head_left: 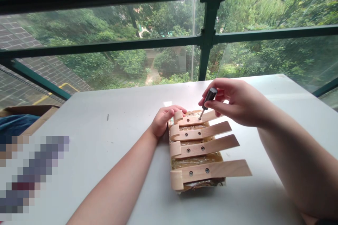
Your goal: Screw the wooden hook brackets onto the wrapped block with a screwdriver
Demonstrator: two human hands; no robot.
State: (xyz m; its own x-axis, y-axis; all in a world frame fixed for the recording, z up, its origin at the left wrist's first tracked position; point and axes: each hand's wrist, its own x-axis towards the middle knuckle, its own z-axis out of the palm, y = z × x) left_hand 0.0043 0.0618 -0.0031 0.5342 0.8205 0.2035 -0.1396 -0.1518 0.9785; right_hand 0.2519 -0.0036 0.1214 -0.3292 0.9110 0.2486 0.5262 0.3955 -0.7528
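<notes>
Several pale wooden pieces with curled left ends, such as the nearest one (224,168), lie in a row across a brown tape-wrapped block (198,162). My right hand (232,100) is closed around a small screwdriver (210,95) with a black handle. Its tip meets a screw in the farthest wooden piece (194,121), and a dark hole shows left of that screw. With fingers wrapped over its far left corner, my left hand (165,117) grips the block. Paired screw heads show in each of the nearer pieces. My left fingertips are partly hidden.
The block rests on a white table (126,130). A small screw-like object (108,117) lies on the table at the left. Beyond the far edge stand a green railing (208,42) and glass panes. A cardboard box (42,116) with blue cloth stands at the left.
</notes>
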